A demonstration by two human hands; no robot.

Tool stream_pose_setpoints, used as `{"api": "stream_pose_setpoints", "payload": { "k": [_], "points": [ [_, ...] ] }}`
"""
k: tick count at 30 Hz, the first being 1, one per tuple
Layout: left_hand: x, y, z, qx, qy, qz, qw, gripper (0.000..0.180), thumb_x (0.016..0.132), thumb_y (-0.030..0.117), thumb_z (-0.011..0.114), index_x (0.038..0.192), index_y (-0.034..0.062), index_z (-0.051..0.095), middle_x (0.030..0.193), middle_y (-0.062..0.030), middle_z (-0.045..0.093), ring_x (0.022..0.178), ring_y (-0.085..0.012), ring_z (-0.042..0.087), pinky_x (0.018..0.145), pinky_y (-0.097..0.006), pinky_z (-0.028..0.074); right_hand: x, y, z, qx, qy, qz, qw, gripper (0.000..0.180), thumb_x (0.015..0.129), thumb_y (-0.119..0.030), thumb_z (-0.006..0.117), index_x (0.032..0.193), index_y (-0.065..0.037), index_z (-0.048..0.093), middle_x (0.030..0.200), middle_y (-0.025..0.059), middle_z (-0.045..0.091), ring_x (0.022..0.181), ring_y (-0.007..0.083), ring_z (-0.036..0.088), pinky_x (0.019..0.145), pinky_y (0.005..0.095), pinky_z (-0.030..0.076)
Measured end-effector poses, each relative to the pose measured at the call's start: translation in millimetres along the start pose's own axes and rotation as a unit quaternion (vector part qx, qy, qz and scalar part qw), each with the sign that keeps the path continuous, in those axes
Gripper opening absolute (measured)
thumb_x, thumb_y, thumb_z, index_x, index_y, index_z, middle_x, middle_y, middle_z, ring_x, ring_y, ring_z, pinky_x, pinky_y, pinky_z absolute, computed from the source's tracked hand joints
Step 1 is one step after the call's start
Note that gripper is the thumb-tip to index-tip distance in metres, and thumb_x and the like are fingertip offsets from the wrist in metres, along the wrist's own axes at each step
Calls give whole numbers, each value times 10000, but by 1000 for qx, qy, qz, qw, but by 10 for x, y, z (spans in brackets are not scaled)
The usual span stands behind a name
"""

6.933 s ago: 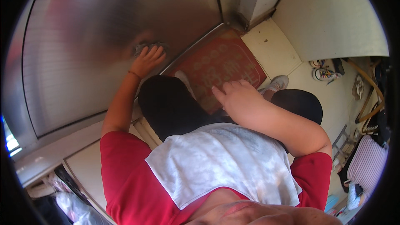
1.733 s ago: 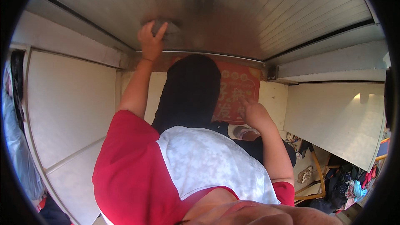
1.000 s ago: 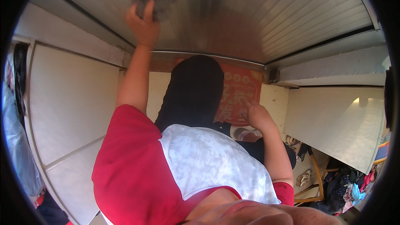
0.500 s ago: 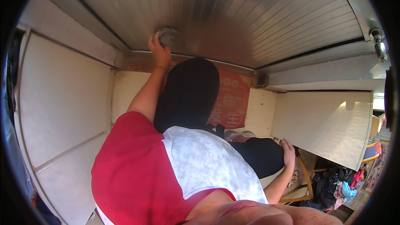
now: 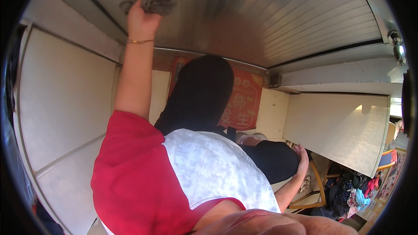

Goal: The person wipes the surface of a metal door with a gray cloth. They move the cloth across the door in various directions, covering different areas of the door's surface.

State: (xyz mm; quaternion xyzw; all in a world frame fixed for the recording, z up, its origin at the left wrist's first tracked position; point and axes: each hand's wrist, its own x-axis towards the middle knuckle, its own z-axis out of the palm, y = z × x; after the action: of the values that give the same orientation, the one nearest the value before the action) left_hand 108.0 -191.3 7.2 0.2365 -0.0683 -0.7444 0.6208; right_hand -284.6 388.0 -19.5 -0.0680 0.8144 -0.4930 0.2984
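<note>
I have the left hand [image 5: 143, 21] gripping a grey cloth [image 5: 156, 3], far left on the metal panel [image 5: 257, 21]!
It's bunched up there, probably for firm contact; the right hand [image 5: 301, 159] lies open on the right knee [image 5: 281, 159], likely for balance, a red mat [image 5: 249, 100] beyond.

1. Silver-grey, ribbed metal panel [image 5: 244, 17]: glossy, stretching from eleven to two o'clock, with a blurred reddish sheen just past twelve.
2. Crumpled grey cloth [image 5: 159, 3]: bunched in loose folds against the panel at eleven o'clock.
</note>
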Motion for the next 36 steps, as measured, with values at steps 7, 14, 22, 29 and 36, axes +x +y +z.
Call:
{"api": "stream_pose_setpoints", "payload": {
  "k": [7, 14, 22, 29, 36],
  "points": [
    [11, 333, 10, 94, -73, 173, 978, 277, 975, 103, 492, 1238, 17, 497, 1209, -89, 574, 1114, -272, 535, 998, -491, 399, 80, -130, 140, 1, -8, 6, 1000, 458, 970, -227, 509, 1303, 88, 494, 1213, 208, 605, 1140, 256, 575, 1017, 343, 418],
    [68, 314, 97, 422, -23, 553, 718, 470, 896, 105, 622, 1310, 23, 417, 1280, -137, 415, 1134, -264, 468, 976, -376, 385, 43, -124, 130, -31, 14, -1, 999, 452, 970, -241, 514, 1293, 75, 513, 1204, 207, 610, 1114, 253, 588, 1006, 335, 429],
    [655, -183, -1205, 633, 13, 674, 382, 556, 765, 107, 640, 1295, 80, 473, 1334, -280, 283, 1223, -461, 321, 1050, -529, 270, 144, -95, 86, -37, 14, -3, 999, 471, 963, -262, 530, 1288, 78, 518, 1204, 200, 613, 1101, 250, 593, 999, 329, 431],
    [640, -785, -1932, 646, 116, 513, 553, 654, 775, 47, 589, 1380, 54, 341, 1370, -305, 242, 1266, -505, 267, 1078, -556, 222, 188, -76, 72, -37, 19, 14, 999, 470, 969, -253, 520, 1300, 79, 504, 1211, 207, 603, 1097, 252, 592, 995, 332, 436],
    [1091, -988, -2409, 488, 222, 488, 689, 658, 874, 95, 586, 1397, -61, 219, 1387, -273, 303, 1250, -342, 395, 1073, -504, 285, 203, -144, 143, -36, 10, 5, 999, 474, 966, -258, 529, 1300, 78, 505, 1208, 206, 605, 1101, 252, 591, 992, 334, 442]
  ]
}}
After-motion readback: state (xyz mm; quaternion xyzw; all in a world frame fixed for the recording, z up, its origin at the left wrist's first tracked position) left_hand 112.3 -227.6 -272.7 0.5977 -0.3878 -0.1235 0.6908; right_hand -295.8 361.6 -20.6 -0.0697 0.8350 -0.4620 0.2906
